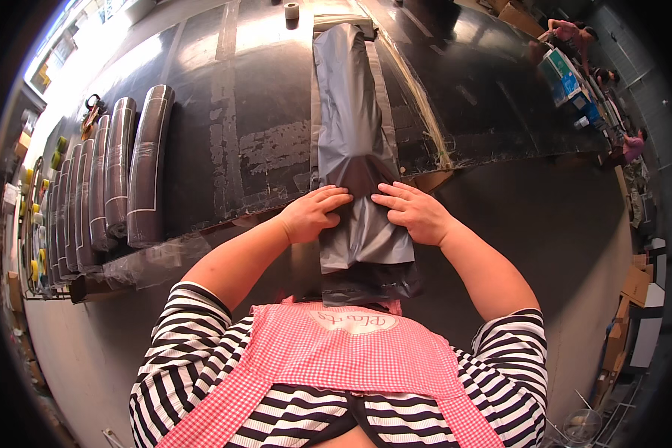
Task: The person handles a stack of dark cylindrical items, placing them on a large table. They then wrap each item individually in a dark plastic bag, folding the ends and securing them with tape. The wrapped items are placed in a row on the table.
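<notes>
A pink checked apron (396, 362) and black-and-white striped sleeves (190, 328) are filling the foreground, and just beyond them a long gray plastic bag (345, 97) is being pressed from both sides. It is being supported lengthwise on the dark counter (269, 153), its near end overhanging the front edge toward the apron. On the bag's left side the left grip (312, 215) is resting, fingers close together, thumb bent beneath them; across from it, the right grip (420, 214) is resting with fingers slightly spread. Whether any film is being pinched under the fingertips cannot be told. A smoothing step is apparently being carried out, and matched pressure is being called for: creases are showing around the near end, probably best being worked outward from the middle with flat fingers, since thin film could be torn by hard pulling. The overhang is likely needing support too, lest the bag be dragged askew. Over to the left, wrapped rolls (149, 168) are lying well apart.
</notes>
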The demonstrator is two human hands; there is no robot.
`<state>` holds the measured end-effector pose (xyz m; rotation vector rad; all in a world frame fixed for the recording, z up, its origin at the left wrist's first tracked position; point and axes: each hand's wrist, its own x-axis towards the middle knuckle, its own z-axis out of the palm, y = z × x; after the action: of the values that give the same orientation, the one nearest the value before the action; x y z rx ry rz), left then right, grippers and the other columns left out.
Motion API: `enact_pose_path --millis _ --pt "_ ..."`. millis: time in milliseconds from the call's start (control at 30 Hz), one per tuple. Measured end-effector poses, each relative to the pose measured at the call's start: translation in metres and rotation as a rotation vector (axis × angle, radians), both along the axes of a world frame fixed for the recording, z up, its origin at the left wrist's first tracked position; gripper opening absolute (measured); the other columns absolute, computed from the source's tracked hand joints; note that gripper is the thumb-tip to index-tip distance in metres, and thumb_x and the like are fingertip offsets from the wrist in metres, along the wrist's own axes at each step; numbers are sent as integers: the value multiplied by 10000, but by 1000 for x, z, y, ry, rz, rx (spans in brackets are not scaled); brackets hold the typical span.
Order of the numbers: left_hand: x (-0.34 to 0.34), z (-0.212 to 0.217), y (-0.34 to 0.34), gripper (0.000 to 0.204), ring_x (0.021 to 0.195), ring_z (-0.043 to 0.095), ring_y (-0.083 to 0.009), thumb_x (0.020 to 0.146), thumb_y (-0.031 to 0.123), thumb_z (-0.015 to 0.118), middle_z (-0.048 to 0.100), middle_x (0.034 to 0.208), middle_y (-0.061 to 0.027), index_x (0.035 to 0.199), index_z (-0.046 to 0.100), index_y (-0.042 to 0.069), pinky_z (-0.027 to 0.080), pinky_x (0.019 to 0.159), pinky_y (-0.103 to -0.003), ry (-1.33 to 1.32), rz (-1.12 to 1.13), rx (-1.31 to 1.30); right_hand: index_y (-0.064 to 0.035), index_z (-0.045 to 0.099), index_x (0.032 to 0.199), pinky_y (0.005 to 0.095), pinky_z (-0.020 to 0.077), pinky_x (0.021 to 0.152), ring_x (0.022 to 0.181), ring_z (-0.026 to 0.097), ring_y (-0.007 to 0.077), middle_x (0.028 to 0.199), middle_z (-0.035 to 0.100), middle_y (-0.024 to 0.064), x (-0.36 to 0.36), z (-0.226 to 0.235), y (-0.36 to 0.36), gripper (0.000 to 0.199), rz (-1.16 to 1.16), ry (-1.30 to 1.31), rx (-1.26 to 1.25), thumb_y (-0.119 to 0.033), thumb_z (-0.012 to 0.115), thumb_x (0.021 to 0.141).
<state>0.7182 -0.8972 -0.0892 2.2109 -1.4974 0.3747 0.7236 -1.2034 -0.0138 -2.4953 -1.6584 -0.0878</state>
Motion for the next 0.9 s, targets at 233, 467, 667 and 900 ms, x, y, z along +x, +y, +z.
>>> enact_pose_path --millis 233,467,667,900 --pt "25 -22 1 515 1119 620 -170 979 471 593 648 1238 -23 1319 558 85 490 976 -392 1615 317 -1063 -84 689 914 246 483 659 719 587 66 810 648 -38 66 5 -1 369 -658 1293 615 -417 568 1018" --pt "63 15 14 262 1033 630 -124 935 124 706 690 1141 -29 1176 632 52 501 919 -314 1273 269 -1401 -54 681 957 223 473 695 742 585 53 828 662 -22 93 24 47 124 -561 1155 1116 -175 704 948" --pt "112 19 8 236 784 624 -85 982 284 659 688 906 4 977 670 49 529 740 -274 1350 533 -1460 -84 595 760 228 429 629 672 496 35 740 579 -55 149 10 64 216 -667 1289 1340 -144 702 938" --pt "134 2 -3 303 681 588 -98 978 341 659 653 808 -6 908 663 46 526 640 -308 1534 704 -1430 -129 519 635 238 272 548 609 331 20 651 435 -109 176 -40 52 342 -875 1253 1305 -150 703 923"
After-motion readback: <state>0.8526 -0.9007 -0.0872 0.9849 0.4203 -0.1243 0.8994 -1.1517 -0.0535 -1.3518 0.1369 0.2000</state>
